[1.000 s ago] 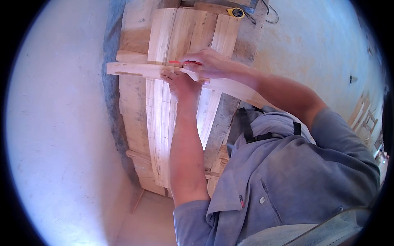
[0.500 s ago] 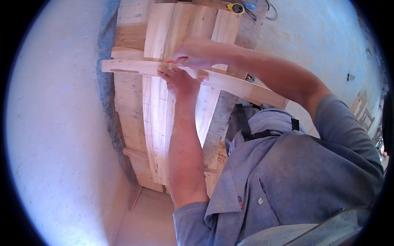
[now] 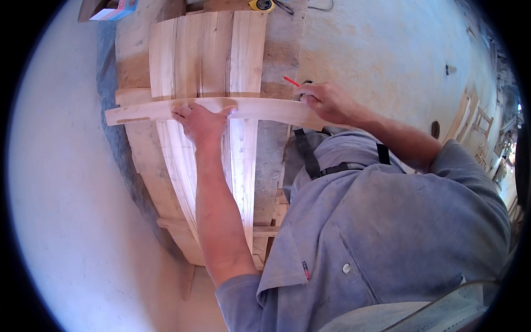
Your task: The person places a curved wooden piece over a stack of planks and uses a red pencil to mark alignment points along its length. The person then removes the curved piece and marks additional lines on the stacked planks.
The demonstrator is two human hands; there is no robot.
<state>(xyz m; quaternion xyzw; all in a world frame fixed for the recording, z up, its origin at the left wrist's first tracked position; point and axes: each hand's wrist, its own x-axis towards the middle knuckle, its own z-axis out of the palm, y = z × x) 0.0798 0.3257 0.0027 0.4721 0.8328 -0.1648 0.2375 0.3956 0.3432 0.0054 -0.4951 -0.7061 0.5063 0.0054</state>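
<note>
A long, narrow wooden board [image 3: 271, 109] lies crosswise over several pale planks [image 3: 207, 50] set side by side. My left hand [image 3: 203, 123] rests on that board, thumb and fingers spread apart along it. To the right, my right hand [image 3: 330, 103] is closed around a thin red pencil [image 3: 292, 81], its tip pointing up and left. This hand is close to the board's right end, past the planks' right edge; whether it touches the board I cannot tell.
A yellow tape measure [image 3: 261, 5] sits at the planks' far end. An open box [image 3: 114, 10] stands at far left, near the pale wall [image 3: 61, 149]. Wooden frame pieces [image 3: 482, 123] lean at far right.
My right hand has moved right, off the planks, with the red pencil still in it. My left hand stays on the board. The whole view has shifted.
</note>
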